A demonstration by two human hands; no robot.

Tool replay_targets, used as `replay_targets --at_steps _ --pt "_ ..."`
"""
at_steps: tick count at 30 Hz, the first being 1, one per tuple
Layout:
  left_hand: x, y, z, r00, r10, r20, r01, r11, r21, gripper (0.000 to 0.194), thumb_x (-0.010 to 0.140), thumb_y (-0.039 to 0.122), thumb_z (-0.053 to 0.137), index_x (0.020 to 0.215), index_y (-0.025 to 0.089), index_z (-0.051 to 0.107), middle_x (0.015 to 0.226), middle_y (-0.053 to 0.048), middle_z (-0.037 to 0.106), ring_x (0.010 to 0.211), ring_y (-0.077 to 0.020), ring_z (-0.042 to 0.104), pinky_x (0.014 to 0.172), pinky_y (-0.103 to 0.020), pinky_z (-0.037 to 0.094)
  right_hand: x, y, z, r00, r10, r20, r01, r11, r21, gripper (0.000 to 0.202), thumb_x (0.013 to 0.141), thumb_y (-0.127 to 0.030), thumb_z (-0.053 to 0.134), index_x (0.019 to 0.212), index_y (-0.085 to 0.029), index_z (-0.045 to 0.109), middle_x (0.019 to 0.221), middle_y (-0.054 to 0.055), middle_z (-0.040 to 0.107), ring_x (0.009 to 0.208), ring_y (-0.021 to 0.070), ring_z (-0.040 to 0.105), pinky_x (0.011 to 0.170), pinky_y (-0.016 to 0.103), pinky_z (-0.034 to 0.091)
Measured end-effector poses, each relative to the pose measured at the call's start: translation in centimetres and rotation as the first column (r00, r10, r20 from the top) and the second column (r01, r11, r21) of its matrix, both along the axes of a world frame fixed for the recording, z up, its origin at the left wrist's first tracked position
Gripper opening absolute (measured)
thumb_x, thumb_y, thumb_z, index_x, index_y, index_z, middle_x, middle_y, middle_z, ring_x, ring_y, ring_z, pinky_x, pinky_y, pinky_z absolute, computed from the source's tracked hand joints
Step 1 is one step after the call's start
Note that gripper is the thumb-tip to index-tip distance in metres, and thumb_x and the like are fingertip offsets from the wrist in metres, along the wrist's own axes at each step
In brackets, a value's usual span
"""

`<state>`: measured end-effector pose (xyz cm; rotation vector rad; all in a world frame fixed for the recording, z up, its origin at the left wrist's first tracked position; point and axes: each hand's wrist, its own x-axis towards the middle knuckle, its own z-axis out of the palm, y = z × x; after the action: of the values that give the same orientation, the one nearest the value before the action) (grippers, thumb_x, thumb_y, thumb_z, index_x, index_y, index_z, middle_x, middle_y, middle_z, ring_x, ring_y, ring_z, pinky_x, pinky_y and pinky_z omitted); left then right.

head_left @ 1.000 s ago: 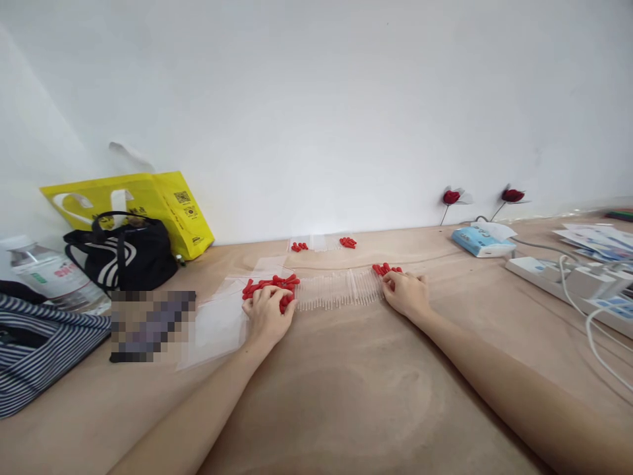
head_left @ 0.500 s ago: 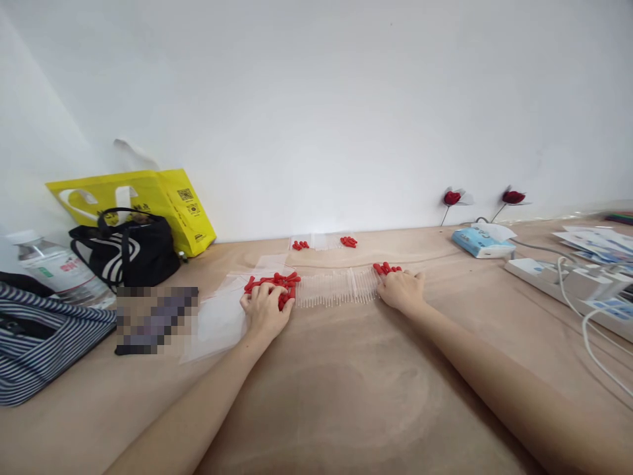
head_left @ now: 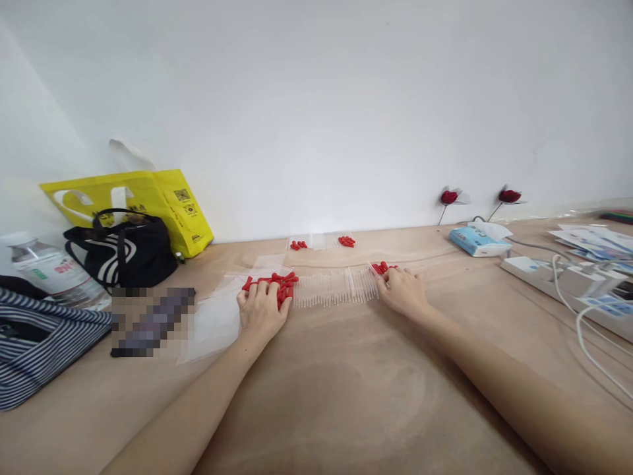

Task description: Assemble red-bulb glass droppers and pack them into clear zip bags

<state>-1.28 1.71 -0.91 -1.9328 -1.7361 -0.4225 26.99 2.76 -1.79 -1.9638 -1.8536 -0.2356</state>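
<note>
My left hand [head_left: 261, 309] rests palm down on a pile of small red drop-shaped pieces [head_left: 284, 285], its fingers apart and bent over them. To its right lies a row of thin clear sticks [head_left: 333, 287] with small knobbed ends. At the row's right end is my right hand [head_left: 401, 289], fingers closed around what looks like one thin clear stick [head_left: 370, 269]. Its fingertips are partly hidden. Another small group of red pieces [head_left: 382, 267] sits just beyond those fingers. Clear plastic bags [head_left: 215, 323] lie flat beside and under the left hand.
By the wall lies a bag [head_left: 321, 240] with red pieces at both ends. Yellow [head_left: 190, 221] and black [head_left: 148, 247] bags, a water bottle [head_left: 57, 267] and a striped bag [head_left: 47, 349] stand left. A tissue pack [head_left: 477, 241] and power strip [head_left: 529, 269] lie right.
My right hand has turned slightly and lifted its fingers, and a stick end now shows beside them. The left hand's fingers have shifted a little over the red pile.
</note>
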Motion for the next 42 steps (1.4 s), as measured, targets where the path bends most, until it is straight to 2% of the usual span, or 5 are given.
replay_targets --at_steps 5,9,17,27,42 --pt "-0.4 -0.1 0.1 1.000 0.008 0.029 -0.009 1.000 0.025 0.026 0.079 0.035 0.040 0.075 0.017 0.059 0.084 -0.010 0.058 0.087 -0.0259 0.048 0.078 -0.041 0.026 -0.6 -2.3 -0.5 0.883 0.467 0.048 -0.469 0.877 0.108 0.019 0.081 -0.025 0.040 0.073 -0.016 0.055 0.075 0.008 0.058 0.076 0.0195 0.047 0.072 0.031 0.034" --pt "-0.5 -0.1 0.2 1.000 0.006 0.013 -0.006 1.000 0.019 0.020 0.075 0.031 0.044 0.071 0.017 0.058 0.084 -0.009 0.057 0.087 -0.0257 0.047 0.077 -0.041 0.027 -1.0 -3.7 -0.7 0.780 0.619 0.086 -0.624 0.781 0.035 0.015 0.082 -0.024 0.042 0.077 -0.016 0.054 0.078 0.007 0.056 0.078 0.0194 0.044 0.071 0.032 0.032" --pt "-0.4 0.1 0.4 0.996 -0.010 0.086 0.007 0.999 0.031 0.015 0.075 0.023 0.044 0.071 0.016 0.056 0.084 -0.010 0.058 0.088 -0.0259 0.048 0.076 -0.040 0.027 -1.0 -3.3 -1.0 0.756 0.654 0.001 -0.654 0.756 -0.043 0.013 0.081 -0.026 0.046 0.074 -0.017 0.053 0.076 0.005 0.055 0.076 0.0178 0.045 0.069 0.030 0.033" --pt "3.6 -3.0 -0.3 0.793 -0.430 0.432 0.555 0.802 -0.222 0.009 0.080 0.022 0.046 0.077 0.019 0.054 0.082 0.000 0.060 0.083 -0.0174 0.052 0.075 -0.034 0.029 -2.2 -2.8 -1.1 0.772 0.599 -0.212 -0.615 0.789 -0.011 0.023 0.074 -0.041 0.057 0.077 -0.019 0.054 0.078 0.002 0.057 0.076 0.0162 0.050 0.068 0.029 0.032" --pt "4.1 -2.6 -0.7 0.751 -0.408 0.519 0.577 0.788 -0.215 0.009 0.081 0.019 0.046 0.084 0.018 0.055 0.087 -0.002 0.062 0.086 -0.0182 0.053 0.080 -0.036 0.031 -2.9 -3.4 -1.9 0.803 0.541 -0.250 -0.544 0.837 0.064 0.013 0.084 -0.026 0.046 0.079 -0.019 0.055 0.074 0.001 0.059 0.074 0.0152 0.050 0.069 0.031 0.027"
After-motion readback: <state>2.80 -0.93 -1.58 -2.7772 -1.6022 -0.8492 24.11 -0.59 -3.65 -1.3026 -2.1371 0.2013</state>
